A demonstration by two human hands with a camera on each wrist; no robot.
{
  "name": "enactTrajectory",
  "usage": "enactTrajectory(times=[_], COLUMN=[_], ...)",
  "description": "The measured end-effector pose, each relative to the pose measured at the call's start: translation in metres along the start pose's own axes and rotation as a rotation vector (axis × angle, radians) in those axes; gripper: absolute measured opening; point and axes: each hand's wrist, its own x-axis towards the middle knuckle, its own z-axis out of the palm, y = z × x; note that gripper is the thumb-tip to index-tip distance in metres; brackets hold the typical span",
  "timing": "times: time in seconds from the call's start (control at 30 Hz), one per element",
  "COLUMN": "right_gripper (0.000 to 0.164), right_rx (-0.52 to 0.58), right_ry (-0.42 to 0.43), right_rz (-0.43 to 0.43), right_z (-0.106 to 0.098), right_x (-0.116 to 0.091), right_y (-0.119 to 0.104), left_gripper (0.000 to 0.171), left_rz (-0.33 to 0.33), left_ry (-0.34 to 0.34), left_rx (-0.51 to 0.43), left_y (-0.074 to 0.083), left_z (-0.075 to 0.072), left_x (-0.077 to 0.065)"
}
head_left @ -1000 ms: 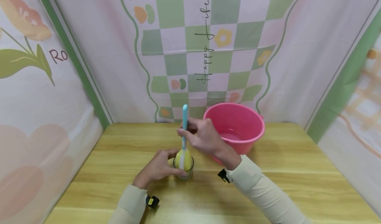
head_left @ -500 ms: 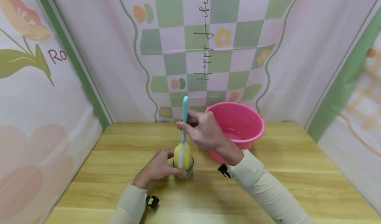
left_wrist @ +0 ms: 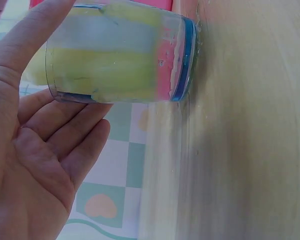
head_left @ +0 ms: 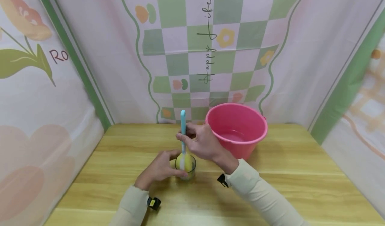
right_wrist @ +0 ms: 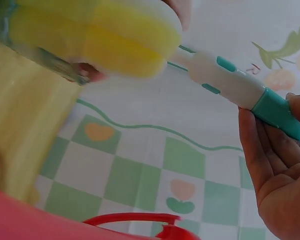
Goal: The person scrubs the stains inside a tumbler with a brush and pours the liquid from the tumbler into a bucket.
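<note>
A clear drinking glass (left_wrist: 172, 75) stands upright on the wooden table. My left hand (head_left: 160, 166) grips it around the side, thumb in front and fingers behind. Inside the glass sits the yellow and white sponge head of a bottle brush (head_left: 184, 162), its top showing above the rim. The brush's turquoise and white handle (right_wrist: 240, 87) rises nearly upright. My right hand (head_left: 204, 142) pinches that handle between thumb and fingers, above the glass. In the left wrist view the sponge (left_wrist: 105, 75) fills most of the glass.
A pink bucket (head_left: 237, 146) stands behind and to the right of the glass, close to the right hand. Its red handle (right_wrist: 135, 217) shows in the right wrist view. A patterned cloth (head_left: 200, 62) hangs behind the wooden table (head_left: 285, 186).
The right hand and brush rose slightly half a second ago, pulling the sponge partly up, and are now lower, with the sponge deeper in the glass. The left hand stays put.
</note>
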Motion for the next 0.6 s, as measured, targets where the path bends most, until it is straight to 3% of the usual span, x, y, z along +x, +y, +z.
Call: enactTrajectory(times=[0.1,0.37,0.6], right_gripper=[0.008,0.006,0.007], right_rx=[-0.010,-0.019,-0.008], right_ry=[-0.005,0.041,0.068], right_rz=[0.006,-0.064,-0.067], right_z=[0.002,-0.016,-0.020], right_x=[-0.002,0.013,0.017], right_y=[0.001,-0.016,-0.020], left_gripper=[0.073,0.047,0.043], left_rz=[0.003,-0.007,-0.009], left_ry=[0.005,0.009,0.013], left_rx=[-0.001,-0.019,-0.005], left_y=[-0.001,0.001,0.000], left_z=[0.001,0.000,0.000], left_x=[-0.001,-0.001,-0.001])
